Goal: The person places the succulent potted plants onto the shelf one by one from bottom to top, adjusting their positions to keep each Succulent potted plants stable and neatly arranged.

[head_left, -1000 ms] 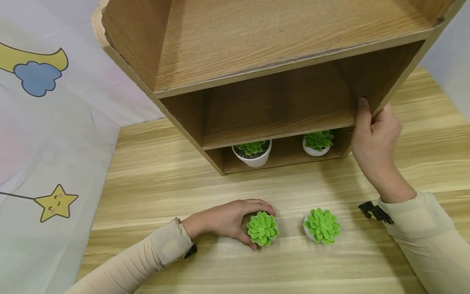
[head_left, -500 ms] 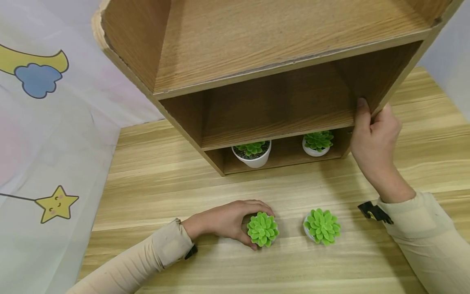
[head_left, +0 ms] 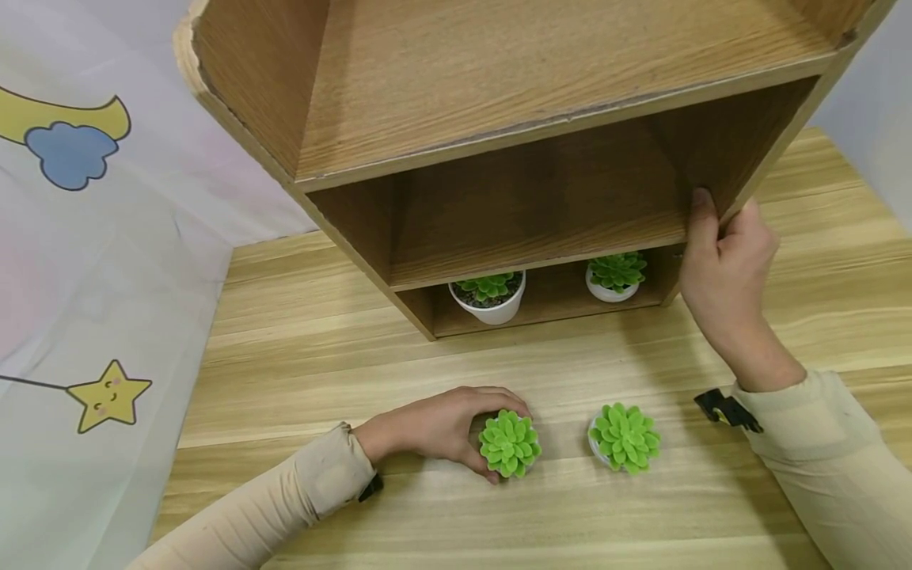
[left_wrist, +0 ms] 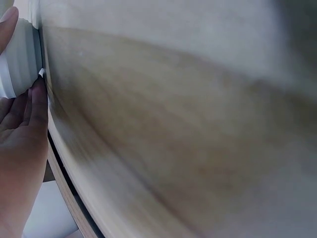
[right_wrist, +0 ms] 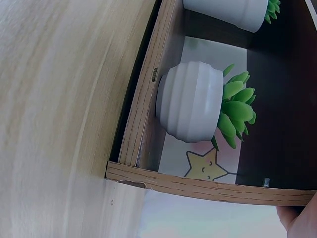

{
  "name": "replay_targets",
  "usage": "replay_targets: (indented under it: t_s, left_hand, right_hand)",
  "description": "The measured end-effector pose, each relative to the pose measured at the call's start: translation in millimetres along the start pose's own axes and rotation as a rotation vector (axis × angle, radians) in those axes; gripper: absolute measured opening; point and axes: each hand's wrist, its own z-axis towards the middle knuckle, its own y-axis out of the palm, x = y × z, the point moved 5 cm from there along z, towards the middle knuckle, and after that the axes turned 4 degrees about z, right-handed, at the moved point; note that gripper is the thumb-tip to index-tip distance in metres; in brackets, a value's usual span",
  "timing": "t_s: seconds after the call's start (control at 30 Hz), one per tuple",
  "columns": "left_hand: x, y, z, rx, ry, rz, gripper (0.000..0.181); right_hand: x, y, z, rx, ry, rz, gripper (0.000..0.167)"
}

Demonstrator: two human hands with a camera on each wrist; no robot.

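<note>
My left hand [head_left: 456,426] curls its thumb and fingers round a small potted succulent [head_left: 509,445] on the table, its bright green leaves facing up. The left wrist view shows its ribbed white pot [left_wrist: 22,57] between thumb and fingers. With my right hand [head_left: 734,277] I grip the right side panel of a wooden shelf unit [head_left: 556,131], thumb inside the middle compartment; the other fingers are mostly hidden behind the panel. To the right of the held plant stands a second potted succulent [head_left: 625,438], touched by neither hand.
In the shelf's bottom compartment sit two more succulents, a larger white pot [head_left: 499,309] at left and a ribbed one [right_wrist: 190,101] at right. The wood-grained table [head_left: 299,356] meets a printed backdrop [head_left: 178,182] behind and at left.
</note>
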Motion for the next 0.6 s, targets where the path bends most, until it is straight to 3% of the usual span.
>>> replay_targets:
  t_s: [0.6]
  left_hand:
    - [1.6,-0.3,-0.1,-0.002,-0.018,-0.013,0.074]
  right_hand:
    - [2.2,0.5,-0.1,-0.012,0.023,0.006,0.028]
